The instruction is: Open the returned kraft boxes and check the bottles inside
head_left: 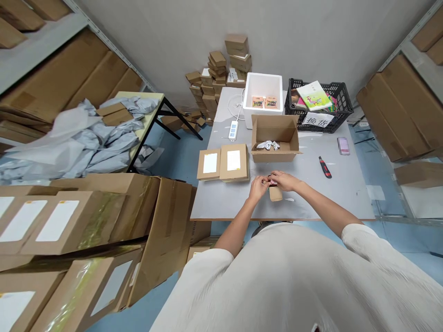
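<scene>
Close to the table's front edge, a small brown cardboard box lies between my hands. My left hand is closed at its left far corner, fingertips pinched. From the right, my right hand reaches over the box's far end with its fingers bent together. A small pinkish thing shows between the fingertips; what it is I cannot make out. Just beyond my hands stands an open carton with crumpled white paper inside.
Two labelled boxes sit to the left, near a power strip. Behind are a white foam box and a black crate with booklets. A red-black utility knife and a phone lie right. Stacked cartons flank the table.
</scene>
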Tool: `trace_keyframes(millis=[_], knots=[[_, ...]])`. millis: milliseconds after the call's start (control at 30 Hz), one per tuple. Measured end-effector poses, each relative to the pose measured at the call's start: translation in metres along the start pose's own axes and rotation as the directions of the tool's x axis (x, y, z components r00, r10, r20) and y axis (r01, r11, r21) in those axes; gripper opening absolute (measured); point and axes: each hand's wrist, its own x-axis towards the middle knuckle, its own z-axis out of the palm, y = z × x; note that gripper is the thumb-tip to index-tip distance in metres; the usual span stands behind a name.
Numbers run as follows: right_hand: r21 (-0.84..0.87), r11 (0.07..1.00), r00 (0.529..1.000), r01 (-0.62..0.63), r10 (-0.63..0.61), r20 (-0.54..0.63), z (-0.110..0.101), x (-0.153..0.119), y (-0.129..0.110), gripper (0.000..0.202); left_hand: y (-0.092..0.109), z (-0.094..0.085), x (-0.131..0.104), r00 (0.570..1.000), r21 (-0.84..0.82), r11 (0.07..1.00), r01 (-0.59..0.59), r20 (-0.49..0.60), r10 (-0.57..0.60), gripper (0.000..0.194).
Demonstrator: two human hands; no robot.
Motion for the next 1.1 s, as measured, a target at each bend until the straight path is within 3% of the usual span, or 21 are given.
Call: trace_keyframes(millis=[167, 300, 433, 567, 633, 733, 833, 1000, 1100], knots=[[0.056, 0.998, 0.999, -0.017, 0.020, -0.036, 0.008, -0.004, 0.006, 0.056, 0.001, 0.006, -0.001, 0.998, -0.007, 0.999, 0.044, -0.038, -0.045, 0.021], [0.245, 0.968, 0.987, -0.047, 0.082, -0.137, 0.017, -0.014, 0.013, 0.067, 0.004, 0.009, -0.004, 0.993, -0.075, 0.991, 0.107, -0.042, -0.110, 0.031], [0.561, 0.823, 0.906, -0.090, 0.302, -0.298, 0.029, -0.028, 0.022, 0.061, 0.006, 0.008, -0.009, 0.983, -0.226, 0.958, 0.174, -0.012, -0.182, 0.056], [0.695, 0.695, 0.824, -0.183, 0.494, -0.277, 0.041, -0.041, 0.032, 0.040, -0.001, 0.001, -0.021, 0.981, -0.338, 0.924, 0.179, -0.016, -0.195, 0.039], [0.667, 0.723, 0.841, -0.180, 0.465, -0.277, 0.046, -0.046, 0.034, 0.037, -0.007, -0.002, -0.028, 0.990, -0.310, 0.941, 0.134, 0.000, -0.141, 0.033], [0.569, 0.813, 0.907, -0.125, 0.326, -0.267, 0.052, -0.048, 0.032, 0.047, -0.013, -0.004, -0.033, 0.996, -0.194, 0.981, -0.017, 0.085, 0.034, 0.047], [0.471, 0.876, 0.943, -0.104, 0.238, -0.234, 0.056, -0.048, 0.029, 0.058, -0.015, -0.003, -0.032, 0.973, -0.094, 0.987, -0.130, 0.181, 0.145, 0.059], [0.481, 0.872, 0.940, -0.092, 0.235, -0.246, 0.059, -0.047, 0.028, 0.057, -0.016, -0.003, -0.027, 0.966, -0.033, 0.985, -0.169, 0.194, 0.172, 0.057], [0.598, 0.797, 0.940, -0.080, 0.260, -0.222, 0.058, -0.046, 0.029, 0.045, -0.015, -0.004, -0.025, 0.976, -0.101, 0.991, -0.086, 0.193, 0.105, 0.037]])
